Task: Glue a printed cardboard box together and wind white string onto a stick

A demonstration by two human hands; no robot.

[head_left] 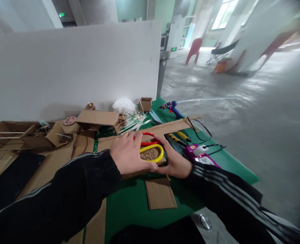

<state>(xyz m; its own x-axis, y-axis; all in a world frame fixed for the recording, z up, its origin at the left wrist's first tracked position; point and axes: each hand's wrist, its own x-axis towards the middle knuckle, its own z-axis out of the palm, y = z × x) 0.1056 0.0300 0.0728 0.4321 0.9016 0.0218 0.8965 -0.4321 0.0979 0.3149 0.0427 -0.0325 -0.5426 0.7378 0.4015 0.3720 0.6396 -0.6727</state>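
Note:
Near the middle of the green table, my left hand [128,151] and my right hand [176,159] close in from both sides around a small cardboard box [148,155] with dark writing. A red loop [150,143] and a yellow loop [160,156], both smooth like handles, show between my hands on top of it. My fingers curl along the sides, and both thumbs come together at the near edge. My palms hide the box's ends. Just below lies a flat cardboard square [161,194].
A long cardboard strip [169,127] lies beyond my hands. At right are a blue glue gun [174,109], yellow-black tools [177,139] and a purple power strip [198,154] with cables. White string [124,105], thin sticks and cardboard boxes [97,118] fill the back and left. A white panel [73,67] stands behind.

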